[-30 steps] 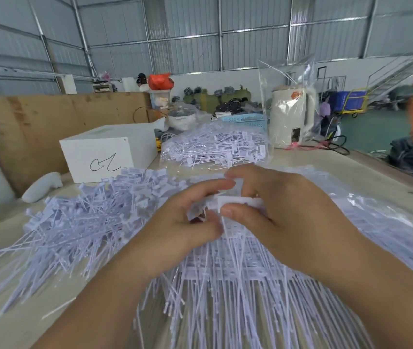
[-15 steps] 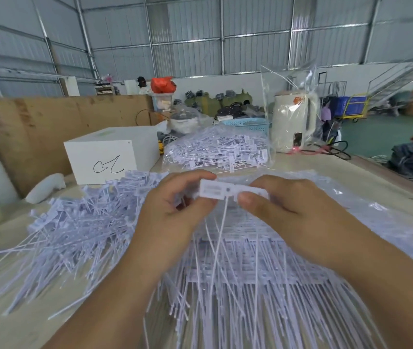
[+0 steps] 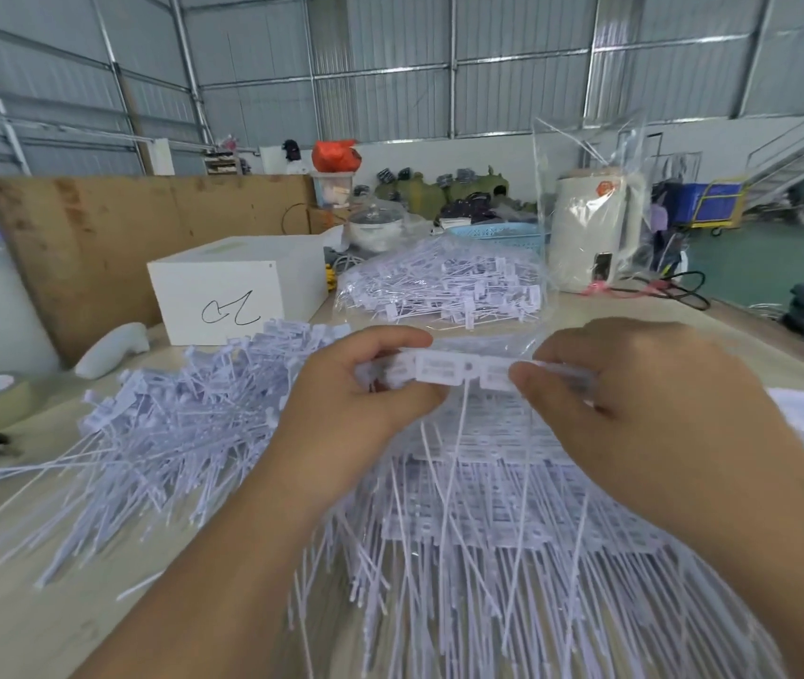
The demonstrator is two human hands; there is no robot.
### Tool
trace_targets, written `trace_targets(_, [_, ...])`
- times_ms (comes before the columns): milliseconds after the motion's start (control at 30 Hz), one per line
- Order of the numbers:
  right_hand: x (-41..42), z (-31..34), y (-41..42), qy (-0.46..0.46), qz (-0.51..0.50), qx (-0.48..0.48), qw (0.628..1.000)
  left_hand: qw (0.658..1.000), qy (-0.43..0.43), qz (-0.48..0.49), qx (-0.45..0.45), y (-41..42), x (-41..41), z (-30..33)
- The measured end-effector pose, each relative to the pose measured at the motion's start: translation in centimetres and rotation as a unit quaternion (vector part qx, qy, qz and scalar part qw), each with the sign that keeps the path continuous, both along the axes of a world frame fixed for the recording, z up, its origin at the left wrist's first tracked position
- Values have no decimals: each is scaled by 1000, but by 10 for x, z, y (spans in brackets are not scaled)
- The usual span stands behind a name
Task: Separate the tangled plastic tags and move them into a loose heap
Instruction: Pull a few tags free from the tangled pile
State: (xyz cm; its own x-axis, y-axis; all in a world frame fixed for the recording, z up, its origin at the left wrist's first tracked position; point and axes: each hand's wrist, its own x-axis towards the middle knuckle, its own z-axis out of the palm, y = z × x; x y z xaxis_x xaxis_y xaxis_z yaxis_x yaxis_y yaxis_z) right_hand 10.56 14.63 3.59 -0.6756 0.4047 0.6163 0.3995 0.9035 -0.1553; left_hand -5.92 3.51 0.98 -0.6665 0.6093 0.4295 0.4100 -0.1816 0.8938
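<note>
Held strip of white plastic tags (image 3: 444,371): matt, smooth plastic with thin stiff tails.
Loose heap of white plastic tags (image 3: 170,433): same dull plastic.
Clear bag of tags (image 3: 439,286): glossy, crinkled film.
Pale tabletop (image 3: 23,605): smooth, matt wood look.
Brown upright board (image 3: 121,237): rough, stained wood.
White box with black scribble (image 3: 228,291): matt, smooth.
Grey wall (image 3: 390,66): ribbed sheet metal.
Cream kettle (image 3: 591,232): plastic, under glossy wrap.

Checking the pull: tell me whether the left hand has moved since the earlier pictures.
Yes. The left hand has risen and drawn leftward from the right hand, stretching the tag strip between them, nearer the white box.
</note>
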Motion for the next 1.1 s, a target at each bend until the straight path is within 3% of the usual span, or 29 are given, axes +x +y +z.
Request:
trace_targets(133, [-6, -5, -2, -3, 64, 21, 998, 998, 45, 34, -33, -1, 3, 0])
trace_targets(233, [-10, -8, -14, 20, 150, -72, 986, 997, 61, -34, -29, 0, 9, -1])
trace_targets(333, [-12, -10, -21, -18, 118, -107, 987, 991, 106, -76, -35, 0, 14, -2])
trace_targets(467, [-6, -2, -8, 1, 57, -91, 994, 989, 56, -139, -13, -3, 9, 0])
trace_targets(600, [0, -1, 2, -25, 39, -83, 995, 982, -69, -168, 51, -3, 3, 3])
trace_targets(767, [-4, -8, -1, -116, 45, 15, 992, 987, -70, -145, 16, 3, 9, -5])
trace_targets(1100, [-6, -7, 7, -126, 108, -65, 984, 974, -102, -198, 35, 1, 6, -3])
